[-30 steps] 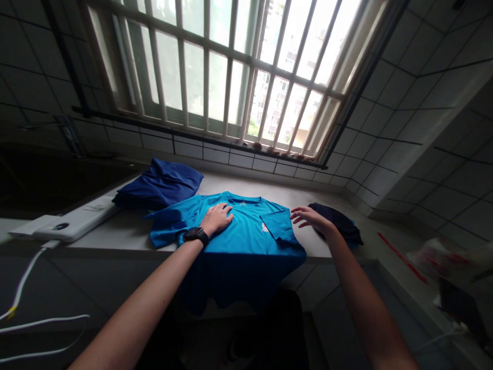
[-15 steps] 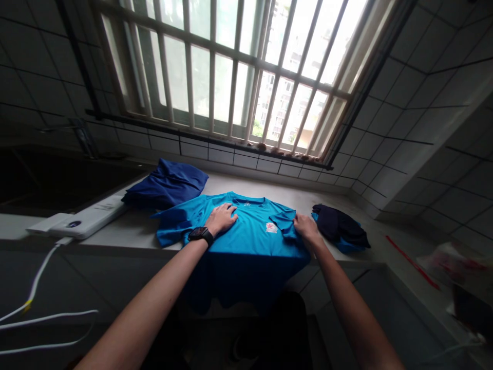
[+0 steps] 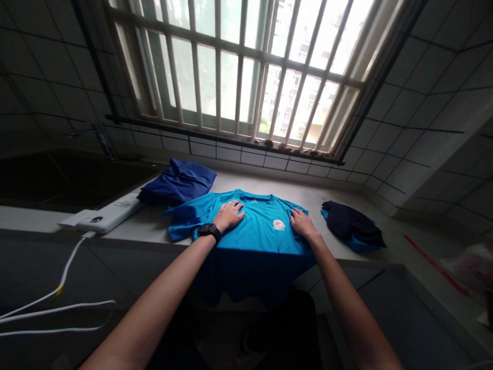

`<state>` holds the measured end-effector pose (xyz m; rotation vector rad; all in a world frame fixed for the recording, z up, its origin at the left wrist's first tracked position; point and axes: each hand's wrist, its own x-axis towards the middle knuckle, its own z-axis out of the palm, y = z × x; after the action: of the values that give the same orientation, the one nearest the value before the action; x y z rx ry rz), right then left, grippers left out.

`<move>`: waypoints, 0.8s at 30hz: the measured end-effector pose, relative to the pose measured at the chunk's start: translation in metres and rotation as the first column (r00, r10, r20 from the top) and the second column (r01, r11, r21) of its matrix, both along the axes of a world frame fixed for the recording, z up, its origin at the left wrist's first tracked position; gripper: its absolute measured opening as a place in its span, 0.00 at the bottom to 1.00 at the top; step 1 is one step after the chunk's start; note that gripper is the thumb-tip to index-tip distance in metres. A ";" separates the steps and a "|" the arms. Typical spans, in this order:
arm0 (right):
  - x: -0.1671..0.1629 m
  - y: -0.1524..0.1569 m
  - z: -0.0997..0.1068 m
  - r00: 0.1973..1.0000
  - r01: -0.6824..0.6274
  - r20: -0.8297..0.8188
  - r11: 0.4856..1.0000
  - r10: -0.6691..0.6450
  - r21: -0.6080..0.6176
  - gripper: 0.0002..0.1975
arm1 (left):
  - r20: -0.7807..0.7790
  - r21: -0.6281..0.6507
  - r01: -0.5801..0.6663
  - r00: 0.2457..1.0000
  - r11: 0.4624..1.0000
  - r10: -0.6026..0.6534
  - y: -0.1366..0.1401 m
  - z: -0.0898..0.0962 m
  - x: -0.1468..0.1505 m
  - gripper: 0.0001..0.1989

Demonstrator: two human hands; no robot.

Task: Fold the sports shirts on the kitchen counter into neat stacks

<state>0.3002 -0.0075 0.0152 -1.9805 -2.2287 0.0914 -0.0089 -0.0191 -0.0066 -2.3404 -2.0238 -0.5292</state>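
Observation:
A bright blue T-shirt [image 3: 256, 226] lies front side up on the counter, its collar toward the window and its lower part hanging over the front edge. It has a small white and red print on the chest. My left hand [image 3: 230, 215], below a black watch [image 3: 208, 231], rests on the shirt with its fingers stretched out, left of the collar. My right hand [image 3: 302, 222] lies on the shirt near the sleeve at the right, fingers extended and palm down. The right sleeve is mostly hidden behind this hand.
Folded dark blue clothing [image 3: 179, 181] sits at the back left, beside a white power bank [image 3: 111, 213] with a cable. A dark folded bundle [image 3: 352, 225] lies to the right. There is a sink [image 3: 46, 180] at far left and a red strip [image 3: 435, 263] at far right.
My right hand has let go of the sleeve it pinched and now lies flat on the shirt. The folded-in sleeve is laid back. My left hand stays in place; the view has shifted slightly.

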 end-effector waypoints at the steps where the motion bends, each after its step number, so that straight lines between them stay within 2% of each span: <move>1: -0.003 0.000 -0.003 1.000 0.019 0.006 1.000 -0.018 -0.016 0.26 | -0.001 -0.004 -0.002 1.000 1.000 0.002 0.000 0.000 0.000 0.24; 5: -0.006 0.000 -0.012 0.999 0.039 -0.011 0.999 -0.039 0.007 0.27 | -0.009 -0.042 -0.013 1.000 0.999 0.013 -0.006 0.004 0.004 0.25; 8: -0.002 0.004 -0.018 0.998 0.049 -0.037 0.999 -0.048 0.015 0.27 | -0.068 -0.043 -0.029 0.997 0.999 0.026 -0.015 0.016 0.016 0.25; 11: 0.000 0.010 -0.026 0.996 0.049 -0.071 0.998 -0.046 0.029 0.28 | -0.179 0.080 0.022 0.984 0.997 -0.007 -0.029 0.036 0.023 0.26; 13: 0.001 0.012 -0.029 0.996 0.039 -0.087 0.998 -0.034 0.046 0.28 | -0.186 0.170 -0.030 0.981 0.985 0.062 -0.042 0.050 0.014 0.26; 14: 0.001 0.012 -0.030 0.995 0.033 -0.091 0.998 -0.028 0.053 0.27 | -0.145 0.204 -0.137 0.975 0.969 0.168 -0.051 0.056 0.002 0.25; 16: 0.000 0.012 -0.029 0.995 0.029 -0.093 0.998 -0.024 0.058 0.27 | -0.044 0.188 -0.362 0.926 0.913 0.376 -0.068 0.063 -0.034 0.22; 17: 0.000 0.011 -0.028 0.996 0.030 -0.091 0.998 -0.024 0.057 0.27 | 0.000 0.154 -0.456 0.887 0.876 0.462 -0.076 0.063 -0.057 0.20; 19: -0.002 0.010 -0.026 0.996 0.031 -0.090 0.998 -0.026 0.055 0.27 | 0.041 -0.003 -0.594 0.803 0.804 0.594 -0.089 0.057 -0.104 0.18; 21: -0.003 0.008 -0.024 0.995 0.029 -0.092 0.998 -0.023 0.061 0.27 | 0.012 -0.072 -0.643 0.764 0.762 0.645 -0.096 0.048 -0.141 0.22; 22: -0.004 0.007 -0.024 0.995 0.027 -0.095 0.997 -0.021 0.068 0.27 | 0.018 -0.041 -0.650 0.759 0.759 0.651 -0.098 0.044 -0.152 0.23; 24: -0.004 0.006 -0.024 0.994 0.029 -0.104 0.996 -0.020 0.079 0.26 | 0.075 -0.005 -0.589 0.805 0.808 0.588 -0.100 0.038 -0.162 0.22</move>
<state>0.2958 -0.0016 -0.0086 -1.9156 -2.1099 0.0965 -0.1714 -0.1187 0.0318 -1.5427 -2.5853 -0.5919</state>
